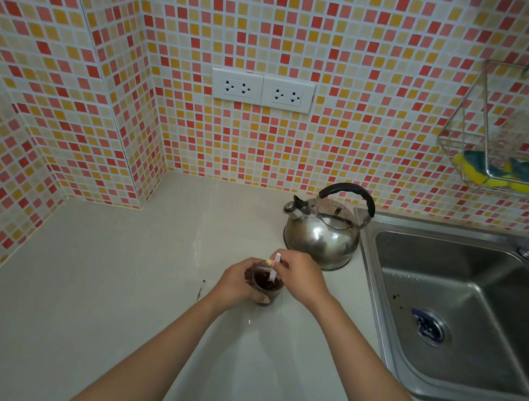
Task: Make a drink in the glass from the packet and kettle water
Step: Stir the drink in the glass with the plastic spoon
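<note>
A small clear glass (265, 286) stands on the pale counter, filled with dark brown liquid. My left hand (233, 285) wraps around its left side. My right hand (302, 281) is just right of the rim, fingers pinched on a thin white stick (275, 266) whose lower end dips into the drink. A steel kettle (323, 234) with a black handle rests behind the glass, by the sink's edge, spout pointing left. No packet shows in view.
A steel sink (464, 316) with a blue drain plug lies to the right, tap at its far corner. A wire rack (515, 147) with sponges hangs on the tiled wall. Two wall sockets (262, 90) sit above the counter (106, 297).
</note>
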### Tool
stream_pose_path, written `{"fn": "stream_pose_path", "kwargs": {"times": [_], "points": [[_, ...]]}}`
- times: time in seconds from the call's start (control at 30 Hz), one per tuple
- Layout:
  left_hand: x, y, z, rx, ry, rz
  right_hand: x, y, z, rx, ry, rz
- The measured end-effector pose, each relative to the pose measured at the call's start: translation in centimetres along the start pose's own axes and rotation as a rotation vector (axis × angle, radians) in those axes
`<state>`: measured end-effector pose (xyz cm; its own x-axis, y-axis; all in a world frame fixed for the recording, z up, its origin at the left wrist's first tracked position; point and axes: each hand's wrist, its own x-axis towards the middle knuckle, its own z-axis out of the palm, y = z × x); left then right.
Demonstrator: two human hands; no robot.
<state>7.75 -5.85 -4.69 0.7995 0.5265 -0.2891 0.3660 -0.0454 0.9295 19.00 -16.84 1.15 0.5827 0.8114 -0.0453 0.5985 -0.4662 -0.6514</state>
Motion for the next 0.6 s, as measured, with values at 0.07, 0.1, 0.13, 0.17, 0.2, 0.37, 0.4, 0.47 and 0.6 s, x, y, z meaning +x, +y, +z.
{"fn": "stream_pose_path", "kwargs": {"times": [0.07,0.1,0.13,0.17,0.2,0.37,0.4,0.47,0.6], "points": [[0.0,0.0,0.0,-0.002,-0.001,0.000,-0.1,0.0,0.2,0.082,-0.032,0.011],[0.1,0.0,0.0,-0.002,0.003,0.001,-0.2,-0.1,0.4,0.131,-0.043,0.012],[0.1,-0.1,0.0,0.000,0.007,0.002,-0.2,-0.2,0.6,0.163,-0.045,0.009],[0.1,-0.1,0.0,0.001,0.008,0.001,-0.2,-0.2,0.7,0.177,-0.039,0.002],[0.1,-0.1,0.0,0.001,0.007,-0.002,-0.1,-0.1,0.7,0.178,-0.027,-0.005],[0.2,-0.2,0.1,-0.001,0.005,-0.011,0.1,1.3,0.4,0.156,0.069,0.074],[0.3,-0.2,0.1,-0.005,0.006,-0.013,0.1,1.5,0.6,0.197,0.086,0.116],[0.3,-0.3,0.1,-0.007,0.009,-0.017,0.0,1.7,1.0,0.310,0.118,0.206],[0.3,-0.3,0.2,-0.015,0.009,-0.021,0.2,1.9,0.8,0.502,0.217,0.346]]}}
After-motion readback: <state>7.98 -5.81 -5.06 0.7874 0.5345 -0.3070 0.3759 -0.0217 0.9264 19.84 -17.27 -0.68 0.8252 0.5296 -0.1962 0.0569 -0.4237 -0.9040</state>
